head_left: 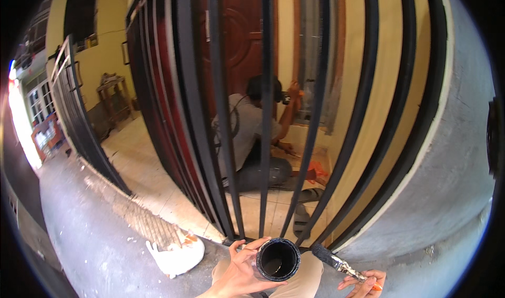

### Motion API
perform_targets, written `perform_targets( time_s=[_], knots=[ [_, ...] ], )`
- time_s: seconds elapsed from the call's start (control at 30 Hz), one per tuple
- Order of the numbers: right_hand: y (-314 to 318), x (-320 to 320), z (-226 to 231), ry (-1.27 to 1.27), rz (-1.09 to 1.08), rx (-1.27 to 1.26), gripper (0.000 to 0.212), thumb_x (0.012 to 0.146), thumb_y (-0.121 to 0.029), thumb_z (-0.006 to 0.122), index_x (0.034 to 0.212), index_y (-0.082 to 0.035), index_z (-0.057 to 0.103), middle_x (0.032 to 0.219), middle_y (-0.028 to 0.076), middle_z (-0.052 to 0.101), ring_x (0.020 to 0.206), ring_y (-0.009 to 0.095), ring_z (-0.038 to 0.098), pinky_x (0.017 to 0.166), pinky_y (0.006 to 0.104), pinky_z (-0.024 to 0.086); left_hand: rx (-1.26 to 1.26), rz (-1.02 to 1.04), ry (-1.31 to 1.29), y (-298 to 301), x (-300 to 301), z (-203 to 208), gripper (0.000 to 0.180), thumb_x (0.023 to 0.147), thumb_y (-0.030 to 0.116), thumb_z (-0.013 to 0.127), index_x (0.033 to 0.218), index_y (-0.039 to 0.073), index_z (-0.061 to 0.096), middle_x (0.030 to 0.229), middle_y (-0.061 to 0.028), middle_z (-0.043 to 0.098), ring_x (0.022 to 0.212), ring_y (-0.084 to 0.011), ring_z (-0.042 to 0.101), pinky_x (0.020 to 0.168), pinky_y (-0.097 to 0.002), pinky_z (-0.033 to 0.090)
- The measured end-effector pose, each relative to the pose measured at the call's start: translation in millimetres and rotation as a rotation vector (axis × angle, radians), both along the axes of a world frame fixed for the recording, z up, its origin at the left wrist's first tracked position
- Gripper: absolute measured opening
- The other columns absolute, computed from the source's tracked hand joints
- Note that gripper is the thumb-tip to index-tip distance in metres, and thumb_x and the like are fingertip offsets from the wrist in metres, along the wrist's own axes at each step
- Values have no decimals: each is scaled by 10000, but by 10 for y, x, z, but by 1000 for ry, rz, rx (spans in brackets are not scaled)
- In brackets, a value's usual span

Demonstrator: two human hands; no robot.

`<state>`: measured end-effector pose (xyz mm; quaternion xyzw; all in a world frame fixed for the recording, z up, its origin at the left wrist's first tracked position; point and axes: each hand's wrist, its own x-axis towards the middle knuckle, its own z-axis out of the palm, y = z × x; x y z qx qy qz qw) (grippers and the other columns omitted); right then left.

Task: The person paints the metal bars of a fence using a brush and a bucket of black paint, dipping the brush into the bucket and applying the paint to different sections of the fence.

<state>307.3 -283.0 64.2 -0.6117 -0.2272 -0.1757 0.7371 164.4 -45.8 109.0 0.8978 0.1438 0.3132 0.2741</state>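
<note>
My left hand (243,270) is wrapped round a round can (298,261) with a dark rim, held over my knees. Its inside is black, with a light glint low in the opening. In my right hand (368,283) is a paintbrush (342,266), gripped by its orange-tipped handle. The brush's black bristles point up and left, close to the foot of the bars, and its ferrule is spotted with pale paint. Right in front of me rise the black metal bars of a fence (267,114). Whether the bristles touch any bar I cannot tell.
Behind the bars a person (244,124) sits on the tiled floor, facing a window frame. Grey sandals (301,219) lie near the bars. To my left a white and orange cat (179,257) lies on the concrete. A grey wall (447,166) bounds the right side; an open gate (79,109) stands far left.
</note>
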Motion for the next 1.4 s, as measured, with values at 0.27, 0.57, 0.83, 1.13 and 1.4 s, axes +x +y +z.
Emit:
perform_targets(
  time_s=[0.27,0.57,0.83,1.13,1.4],
  knots=[
    [405,-262,389,-1,310,52,508,1108,-467,599,1033,34,616,857,224,707,601,266,680,572,348,554,110,17,-259,281,-163,-292,1206,650,510,1058,1372,157,159,1466,-272,595,1343,-356,634,1183,-563,252],
    [534,13,1099,-322,558,82,327,1081,-281,685,1013,39,692,841,172,730,734,219,705,670,332,570,198,60,-287,63,-125,262,1199,653,437,1070,1387,191,155,1494,-262,578,1366,-343,635,1177,-578,255],
    [778,148,1358,-562,523,-120,86,978,-86,730,979,0,732,833,147,739,694,286,714,652,343,555,221,-42,-279,106,-19,384,1231,639,438,1078,1387,161,142,1442,-299,608,1321,-401,669,1184,-554,249],
    [1052,403,1425,-606,422,-196,61,908,-84,756,879,-32,770,704,59,724,554,202,681,559,299,529,322,69,-312,264,33,227,1206,616,504,1068,1350,206,159,1421,-304,619,1325,-378,647,1151,-576,277],
    [971,387,1318,-693,546,-445,228,787,-160,946,940,-83,795,806,32,772,660,210,733,588,280,513,231,-31,-396,217,108,152,1146,668,415,1061,1424,237,218,1429,-307,642,1346,-425,661,1182,-587,224]
  ],
)
